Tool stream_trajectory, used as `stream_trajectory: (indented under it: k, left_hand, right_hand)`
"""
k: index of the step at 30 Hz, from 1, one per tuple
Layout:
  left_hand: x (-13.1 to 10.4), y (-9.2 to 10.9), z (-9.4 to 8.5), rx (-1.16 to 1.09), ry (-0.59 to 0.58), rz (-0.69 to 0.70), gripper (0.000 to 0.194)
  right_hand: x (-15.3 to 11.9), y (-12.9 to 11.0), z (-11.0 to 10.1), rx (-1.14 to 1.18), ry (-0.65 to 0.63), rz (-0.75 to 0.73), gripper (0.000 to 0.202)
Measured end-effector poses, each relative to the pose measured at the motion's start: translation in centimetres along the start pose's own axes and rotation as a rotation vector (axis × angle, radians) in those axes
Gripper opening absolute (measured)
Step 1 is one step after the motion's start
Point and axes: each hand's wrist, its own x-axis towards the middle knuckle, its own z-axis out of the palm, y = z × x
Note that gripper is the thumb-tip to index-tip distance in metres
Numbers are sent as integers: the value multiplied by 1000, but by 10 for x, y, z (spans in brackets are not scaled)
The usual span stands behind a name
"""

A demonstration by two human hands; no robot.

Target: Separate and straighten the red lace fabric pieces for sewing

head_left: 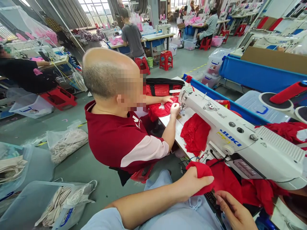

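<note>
My left hand [192, 182] is closed on a piece of red fabric [203, 174], its thumb pointing right over the cloth. To the right and a little lower, my right hand [233, 209] has its fingers curled, with the thumb near the index finger; whether anything thin is between them I cannot make out. More red cloth [226, 180] lies just behind both hands, below the arm of a white sewing machine [223, 134]. A red heap [195, 132] rests on the machine's table.
At the left front, a person in a dark red shirt [115, 137] has both hands at the machine's needle end. Clear bins [45, 195] and a bag of beige cloth [67, 148] stand on the floor at left. A blue trough [261, 75] runs behind the machine.
</note>
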Motion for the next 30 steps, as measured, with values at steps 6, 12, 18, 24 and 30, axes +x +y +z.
stream_trajectory:
  k: [6, 12, 18, 24, 30]
  left_hand:
    - [1, 10, 4, -73, 31, 68, 51]
    - [8, 13, 2, -309, 139, 0, 52]
    - [3, 9, 16, -340, 172, 9, 47]
    - [-1, 1, 30, -343, 131, 13, 41]
    - [-3, -6, 32, -272, 113, 83, 31]
  right_hand:
    - [-8, -1, -8, -1, 101, 10, 40]
    - [-12, 1, -10, 45, 151, 4, 37]
    - [-9, -20, -1, 188, 222, -35, 34]
    - [-5, -57, 4, 335, 400, -110, 26]
    - [-1, -64, 7, 350, 449, -47, 26]
